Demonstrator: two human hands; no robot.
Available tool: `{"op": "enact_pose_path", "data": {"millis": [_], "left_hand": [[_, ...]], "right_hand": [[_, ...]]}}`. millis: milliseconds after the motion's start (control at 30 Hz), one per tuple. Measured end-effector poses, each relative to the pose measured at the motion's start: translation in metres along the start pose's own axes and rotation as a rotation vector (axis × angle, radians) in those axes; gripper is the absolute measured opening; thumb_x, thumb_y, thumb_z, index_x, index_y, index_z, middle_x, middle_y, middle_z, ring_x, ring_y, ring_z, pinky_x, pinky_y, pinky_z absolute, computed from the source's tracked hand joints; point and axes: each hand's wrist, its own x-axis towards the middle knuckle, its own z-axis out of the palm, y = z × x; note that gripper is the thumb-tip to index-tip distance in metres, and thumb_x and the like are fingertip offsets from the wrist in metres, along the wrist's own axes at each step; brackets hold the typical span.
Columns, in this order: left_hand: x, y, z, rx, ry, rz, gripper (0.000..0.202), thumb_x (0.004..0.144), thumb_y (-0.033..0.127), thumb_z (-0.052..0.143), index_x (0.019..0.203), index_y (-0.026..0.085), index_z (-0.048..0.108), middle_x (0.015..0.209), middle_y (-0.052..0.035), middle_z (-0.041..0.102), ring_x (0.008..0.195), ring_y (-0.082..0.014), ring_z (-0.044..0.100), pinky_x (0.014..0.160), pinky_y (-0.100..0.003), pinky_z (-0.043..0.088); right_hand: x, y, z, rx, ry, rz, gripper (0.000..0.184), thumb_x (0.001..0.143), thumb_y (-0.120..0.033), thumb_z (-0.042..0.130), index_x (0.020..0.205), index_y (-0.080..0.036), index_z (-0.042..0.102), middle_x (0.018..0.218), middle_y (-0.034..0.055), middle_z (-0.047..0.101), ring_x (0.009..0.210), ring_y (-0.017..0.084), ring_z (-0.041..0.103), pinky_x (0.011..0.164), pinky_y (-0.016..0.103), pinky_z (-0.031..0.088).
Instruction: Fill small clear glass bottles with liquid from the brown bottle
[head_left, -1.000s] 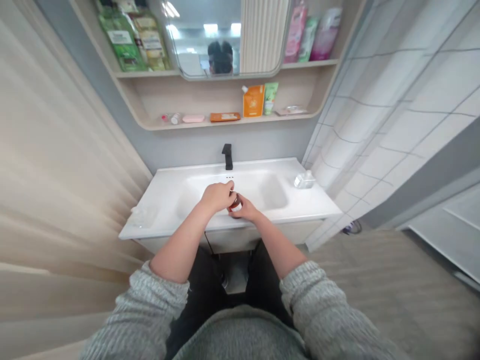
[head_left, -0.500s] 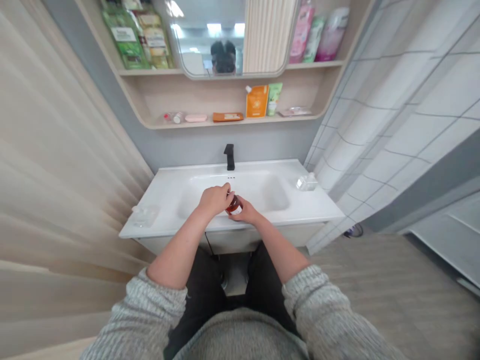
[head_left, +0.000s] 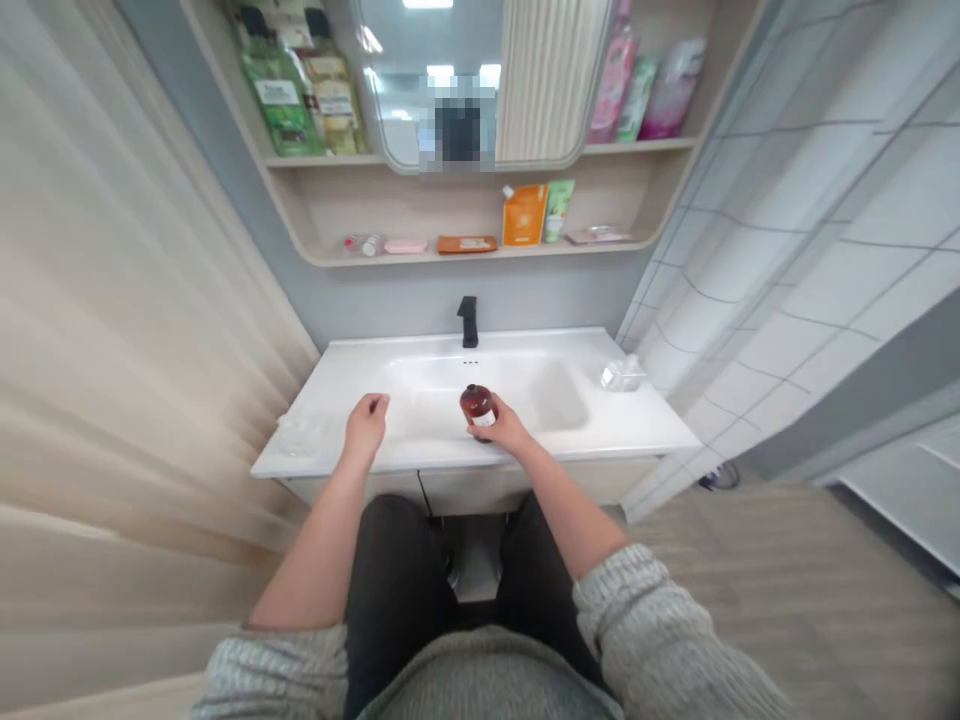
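Observation:
A brown bottle [head_left: 478, 402] with a white label is in my right hand [head_left: 504, 428], whose fingers wrap round its side. The bottle stands roughly upright over the front rim of the white sink [head_left: 525, 385], and its narrow dark neck is uncovered by fingers. My left hand [head_left: 366, 428] is apart from the bottle, above the left part of the counter, with thumb and fingers pressed together. Whatever those fingers may hold is too small or hidden to make out.
A black faucet [head_left: 469, 322] rises behind the basin. One clear bottle [head_left: 622, 374] stands on the counter's right, and a transparent container [head_left: 300, 432] is on the left. The shelf above carries an orange pouch [head_left: 523, 215], a green tube [head_left: 557, 210] and several bottles.
My left hand has left the bottle's top and moved left. The right hand keeps the bottle near the sink's front edge. The view has shifted slightly.

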Motion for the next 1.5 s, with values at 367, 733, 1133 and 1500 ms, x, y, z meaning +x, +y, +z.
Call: {"op": "enact_pose_path", "data": {"millis": [367,733,1133,1500], "left_hand": [[-0.011,-0.085,-0.038,0.453,0.084,0.032,0.019,0.097,0.041,0.067,0.094,0.022,0.067,0.108,-0.0147,0.075,0.106,-0.0332,0.072,0.098,-0.042,0.055],[-0.015,-0.096,-0.028,0.512,0.165,0.050,0.024,0.105,0.030,0.052,0.111,0.018,0.072,0.115,-0.0185,0.072,0.108,-0.0352,0.070,0.095,-0.043,0.055],[-0.025,-0.083,-0.029,0.448,0.184,0.067,0.034,0.102,0.023,0.052,0.129,0.015,0.070,0.142,-0.0228,0.067,0.124,-0.0368,0.072,0.106,-0.047,0.059],[-0.029,-0.130,-0.107,0.376,0.537,-0.111,0.073,0.088,0.051,0.075,0.150,0.020,0.050,0.154,-0.0222,0.065,0.148,-0.0452,0.061,0.121,-0.060,0.055]], "right_hand": [[-0.003,0.011,-0.020,-0.016,0.346,0.009,0.078,0.066,-0.057,0.093,0.130,-0.021,0.069,0.118,0.0109,0.080,0.108,0.032,0.073,0.104,0.048,0.058],[-0.074,0.049,-0.220,-0.434,0.953,0.227,0.094,0.056,-0.071,0.091,0.131,-0.019,0.067,0.123,0.0160,0.079,0.100,0.034,0.072,0.098,0.052,0.058],[-0.095,0.037,-0.220,-0.660,1.168,0.027,0.107,0.078,-0.068,0.087,0.160,-0.010,0.048,0.164,0.0366,0.052,0.155,0.055,0.047,0.131,0.072,0.039],[-0.045,0.001,-0.101,-0.607,0.259,-0.177,0.038,0.094,-0.038,0.066,0.127,-0.025,0.079,0.106,0.0107,0.083,0.100,0.032,0.078,0.097,0.049,0.064]]}}
